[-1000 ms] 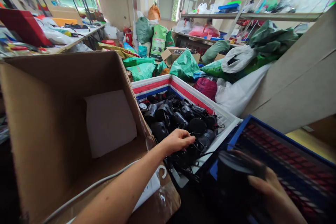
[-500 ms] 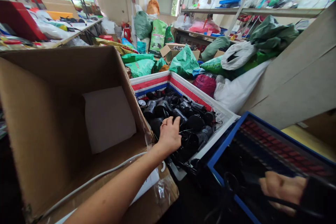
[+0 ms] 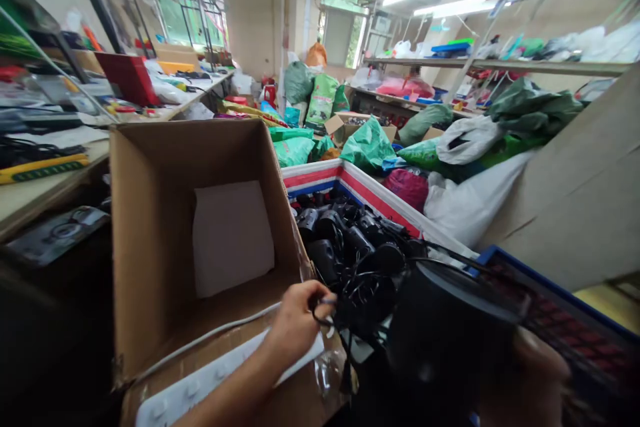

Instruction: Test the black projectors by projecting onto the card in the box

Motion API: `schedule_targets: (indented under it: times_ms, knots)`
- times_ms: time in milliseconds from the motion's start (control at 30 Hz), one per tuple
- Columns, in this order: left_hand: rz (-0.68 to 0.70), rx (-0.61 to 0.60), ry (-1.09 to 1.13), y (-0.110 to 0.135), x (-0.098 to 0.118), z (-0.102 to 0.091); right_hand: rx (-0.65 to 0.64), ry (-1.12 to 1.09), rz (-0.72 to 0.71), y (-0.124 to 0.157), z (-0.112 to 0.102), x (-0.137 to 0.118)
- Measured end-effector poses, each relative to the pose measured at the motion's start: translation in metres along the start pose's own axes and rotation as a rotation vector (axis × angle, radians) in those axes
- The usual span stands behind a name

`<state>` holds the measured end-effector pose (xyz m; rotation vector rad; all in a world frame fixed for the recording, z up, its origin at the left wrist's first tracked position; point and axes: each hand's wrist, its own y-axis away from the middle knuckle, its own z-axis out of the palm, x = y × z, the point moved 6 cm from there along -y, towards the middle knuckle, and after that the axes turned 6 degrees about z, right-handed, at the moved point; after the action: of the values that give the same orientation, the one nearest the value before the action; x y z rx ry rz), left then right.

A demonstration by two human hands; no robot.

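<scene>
The left hand (image 3: pixel 299 323) pinches a thin black wire (image 3: pixel 316 311) in its fingers, while the right hand (image 3: pixel 537 377) grips a dark cylinder (image 3: pixel 450 327) that hides most of it.

Before you, an open cardboard box (image 3: pixel 150 213) holding a flat paper sheet (image 3: pixel 233 240) stands left of a slatted plastic crate (image 3: pixel 370 197) full of cylindrical parts (image 3: pixel 330 227). Stuffed plastic sacks (image 3: pixel 367 147) lie behind the crate, and a long wooden workbench (image 3: pixel 40 193) runs along your left.

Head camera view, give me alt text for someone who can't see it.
The right hand holds a black cylindrical part while the left hand pinches thin black wires at a crate heaped with similar parts, beside an open cardboard box.
</scene>
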<state>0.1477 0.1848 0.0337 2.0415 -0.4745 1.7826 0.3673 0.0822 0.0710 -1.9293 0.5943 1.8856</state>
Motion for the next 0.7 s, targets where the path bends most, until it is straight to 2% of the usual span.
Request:
schedule_targets:
  times_ms: [100, 167, 233, 333, 433, 500, 600, 700]
  knots:
    - [-0.012, 0.174, -0.039, 0.021, 0.005, -0.040, 0.003, -0.214, 0.116, 0.007, 0.023, -0.002]
    - [0.017, 0.200, -0.005, 0.039, 0.015, -0.054, -0.011, -0.370, 0.216, 0.011, 0.041, 0.003]
    - [0.043, 0.136, 0.040, 0.056, 0.023, -0.052, -0.089, -0.453, 0.275, 0.016, 0.066, 0.007]
    - [0.082, 0.013, 0.000, 0.070, 0.028, -0.037, -0.222, -0.467, 0.317, 0.033, 0.105, 0.015]
    - [0.192, 0.026, -0.116, 0.072, 0.029, -0.030, -0.286, -0.427, 0.329, 0.054, 0.131, 0.029]
    - [0.225, 0.075, -0.181, 0.072, 0.027, -0.034, -0.325, -0.383, 0.305, 0.066, 0.140, 0.037]
    - [0.204, 0.105, -0.221, 0.076, 0.023, -0.048, -0.418, -0.349, 0.296, 0.070, 0.146, 0.045]
    - [0.130, 0.060, -0.046, 0.083, 0.013, -0.062, -0.548, -0.319, 0.239, 0.061, 0.147, 0.044]
